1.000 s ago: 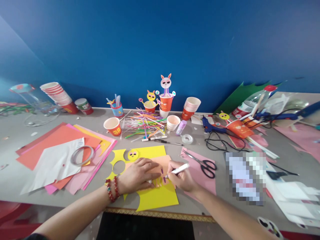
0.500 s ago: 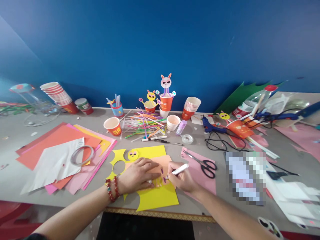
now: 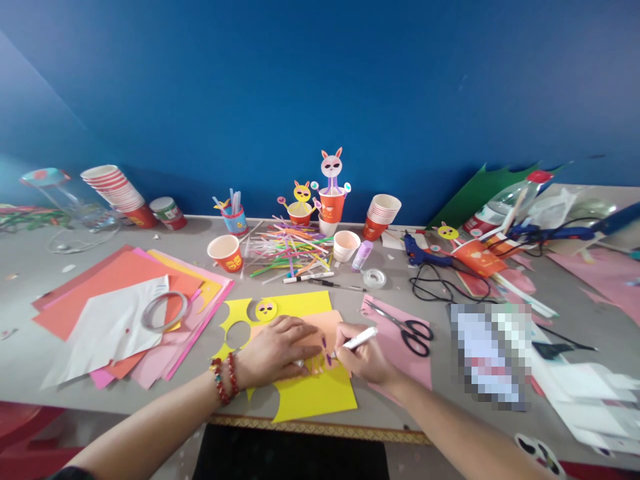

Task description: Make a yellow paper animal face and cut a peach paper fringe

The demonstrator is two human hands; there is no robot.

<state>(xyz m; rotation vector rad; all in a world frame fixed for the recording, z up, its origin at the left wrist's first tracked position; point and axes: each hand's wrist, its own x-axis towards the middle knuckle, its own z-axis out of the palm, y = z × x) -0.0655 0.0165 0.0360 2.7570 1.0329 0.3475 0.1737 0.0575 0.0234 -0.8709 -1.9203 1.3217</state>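
Blue wall (image 3: 210,80) behind, grey table (image 3: 30,267) in front, loose supplies spread along its back. We worked on peach paper (image 3: 329,323) lying on a cut yellow sheet (image 3: 320,401), directly before us, presumably so both hands could reach comfortably. Our left hand (image 3: 280,343) lay flat, fingers loosely spread on the paper, likely to stop it sliding. A small white bit showed by those fingers; we could not tell what it was. Our right hand (image 3: 364,360) pinched a white marker (image 3: 361,337), slanted, its tip down by some purple marks (image 3: 327,355); that grip seemed suited to small strokes.

Yellow disc with a face (image 3: 267,310): just beyond the left hand, perhaps placed there for easy viewing. Scissors (image 3: 408,325) rested partly on pink paper (image 3: 419,370) to the right, probably parked clear of the marker. Straws (image 3: 290,250) were heaped further back, near a glue stick (image 3: 363,255). Behind them stood a rabbit-headed cup figure (image 3: 331,207), upright, facing us, perhaps kept visible for comparison.
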